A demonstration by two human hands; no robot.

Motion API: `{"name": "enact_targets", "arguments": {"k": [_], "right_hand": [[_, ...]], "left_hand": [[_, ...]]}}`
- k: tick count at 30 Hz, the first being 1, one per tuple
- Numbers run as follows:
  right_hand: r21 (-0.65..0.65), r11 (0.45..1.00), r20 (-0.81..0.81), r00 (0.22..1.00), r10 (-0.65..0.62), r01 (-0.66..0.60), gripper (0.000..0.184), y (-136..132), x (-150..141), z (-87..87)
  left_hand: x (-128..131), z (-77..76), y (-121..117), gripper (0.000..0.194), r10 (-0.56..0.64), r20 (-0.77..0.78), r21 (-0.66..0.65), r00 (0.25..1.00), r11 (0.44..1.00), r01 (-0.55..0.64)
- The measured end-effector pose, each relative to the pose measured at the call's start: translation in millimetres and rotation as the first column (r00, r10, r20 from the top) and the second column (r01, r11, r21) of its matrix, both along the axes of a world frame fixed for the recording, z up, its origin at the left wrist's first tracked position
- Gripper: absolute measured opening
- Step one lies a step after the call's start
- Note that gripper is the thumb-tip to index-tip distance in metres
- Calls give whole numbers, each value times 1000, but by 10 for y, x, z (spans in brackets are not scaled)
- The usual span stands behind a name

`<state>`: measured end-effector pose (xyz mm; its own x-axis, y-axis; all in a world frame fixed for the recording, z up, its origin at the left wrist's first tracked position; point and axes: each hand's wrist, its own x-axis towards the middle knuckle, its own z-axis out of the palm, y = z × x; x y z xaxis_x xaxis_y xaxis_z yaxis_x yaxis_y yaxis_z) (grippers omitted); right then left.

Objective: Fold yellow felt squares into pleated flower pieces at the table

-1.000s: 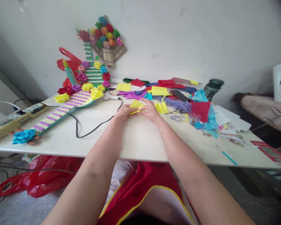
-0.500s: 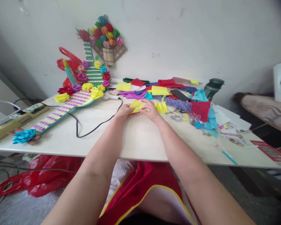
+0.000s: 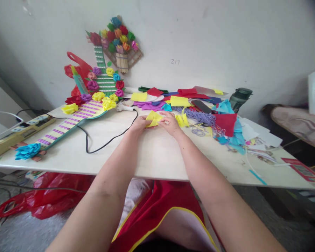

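Observation:
Between my two hands is a small piece of yellow crepe paper [image 3: 153, 118], creased near its middle. My left hand [image 3: 138, 125] grips its left edge, fingers closed and partly hidden behind it. My right hand [image 3: 170, 123] pinches the right side between thumb and fingers. Just beyond my right hand lie cut yellow paper strips [image 3: 182, 120] on the white table [image 3: 160, 157]. A flat yellow paper piece [image 3: 179, 101] rests farther back, on a pile of coloured sheets.
Purple yarn [image 3: 199, 116], a dark phone [image 3: 200, 106] and a dark bottle [image 3: 240, 99] stand or lie at the back right. To the left, a guitar-shaped craft with paper flowers [image 3: 76, 119] lies near a black cable [image 3: 105, 146] and a power strip [image 3: 23, 131].
Both hands keep their hold on the yellow paper and have barely moved. The paper looks slightly more opened out. The whole view has shifted very slightly.

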<state>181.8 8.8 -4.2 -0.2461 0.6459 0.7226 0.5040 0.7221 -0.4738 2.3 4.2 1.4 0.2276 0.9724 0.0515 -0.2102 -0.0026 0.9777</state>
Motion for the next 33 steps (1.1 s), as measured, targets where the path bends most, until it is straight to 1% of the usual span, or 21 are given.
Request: {"name": "enact_targets", "arguments": {"k": [3,10,16,20,23,27,30,33], "right_hand": [[11,999,-6,999,-32,32,16,3,-4,-7],[-1,998,-22,998,-64,64,18,29,-20,-44],[-17,997,-24,997,-71,71,18,19,-24,-37],[-6,995,-27,994,-104,103,17,27,-27,-46],[2,994,-27,994,-108,108,18,36,-29,-54],[-29,993,-27,993,-112,111,19,34,-36,-56],[-56,992,-31,993,-117,116,19,24,-44,-53],[-123,987,-52,993,-107,100,17,16,-40,-39]], "left_hand": [[4,5,-8,26,-5,8,4,1000,1000,5],[6,5,-12,22,-12,-7,6,1000,1000,12],[7,34,-26,24,-53,11,-12,999,999,53],[15,64,-42,25,-44,45,-37,998,998,45],[16,75,-51,28,-59,27,-29,998,998,60],[17,84,-69,34,-70,-46,-2,997,998,70],[17,74,-68,36,-67,-71,14,995,998,68],[7,44,-41,38,-70,-78,37,994,997,73]]}}
